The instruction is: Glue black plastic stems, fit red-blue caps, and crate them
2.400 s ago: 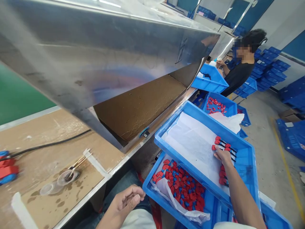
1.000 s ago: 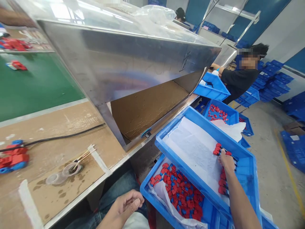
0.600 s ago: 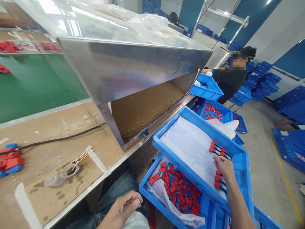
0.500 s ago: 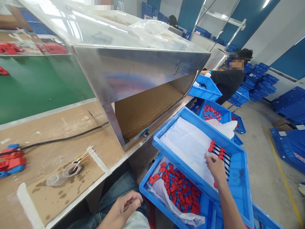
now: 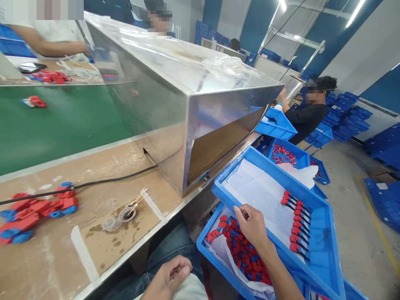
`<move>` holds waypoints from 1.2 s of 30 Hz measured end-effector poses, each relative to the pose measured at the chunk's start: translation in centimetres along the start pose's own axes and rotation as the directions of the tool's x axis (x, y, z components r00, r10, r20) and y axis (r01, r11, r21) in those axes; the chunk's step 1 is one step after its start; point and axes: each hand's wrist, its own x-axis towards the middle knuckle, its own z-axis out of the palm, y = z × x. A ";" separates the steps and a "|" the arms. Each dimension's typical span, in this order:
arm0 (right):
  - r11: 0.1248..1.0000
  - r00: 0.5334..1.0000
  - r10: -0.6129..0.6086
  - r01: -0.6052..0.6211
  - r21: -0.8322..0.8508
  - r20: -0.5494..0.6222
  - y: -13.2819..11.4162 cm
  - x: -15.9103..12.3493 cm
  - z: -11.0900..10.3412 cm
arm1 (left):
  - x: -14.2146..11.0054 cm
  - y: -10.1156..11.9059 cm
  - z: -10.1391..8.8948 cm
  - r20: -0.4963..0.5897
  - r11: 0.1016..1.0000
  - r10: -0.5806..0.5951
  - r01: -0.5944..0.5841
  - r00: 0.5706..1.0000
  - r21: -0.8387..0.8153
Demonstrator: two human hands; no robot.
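My left hand (image 5: pixel 175 273) rests over my lap, its fingers loosely curled with nothing visible in them. My right hand (image 5: pixel 253 227) is above the near rim of the upper blue tray (image 5: pixel 336 250), fingers bent together and no object showing. White paper (image 5: pixel 256 185) lines that tray. On its right part lie several red pieces with black stems (image 5: pixel 296 225), set in a row. Partly under my right hand and forearm, a lower blue tray (image 5: pixel 203 246) holds a heap of red and blue pieces (image 5: pixel 246 254) on white paper.
A metal hood (image 5: pixel 150 96) stands on the bench (image 5: pixel 125 158). Left of it are red and blue toy-like parts (image 5: pixel 40 210), a black cable (image 5: pixel 115 179) and small plastic cups (image 5: pixel 126 214) with sticks. Co-workers sit beyond; more blue crates (image 5: pixel 350 108) are stacked at right.
My right hand has moved left from the row of red pieces to the tray's near rim. The view has swung left, showing more bench and a co-worker's arm. My left hand stays curled.
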 end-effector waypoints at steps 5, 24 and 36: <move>0.997 0.999 -0.050 0.050 -0.061 -0.003 -0.7 -0.2 0.3 | 0.0 -0.1 -0.5 -0.001 1.000 -0.010 0.010 1.000 -0.021; 0.850 0.999 -0.037 0.040 -0.525 0.016 3.5 1.0 5.3 | -0.1 -1.0 -1.8 -0.030 1.000 -0.001 0.000 1.000 -0.031; 0.782 0.998 -0.032 0.056 -0.621 0.050 3.1 0.9 5.4 | 0.5 -1.5 -2.5 0.033 0.997 -0.064 0.063 0.997 0.039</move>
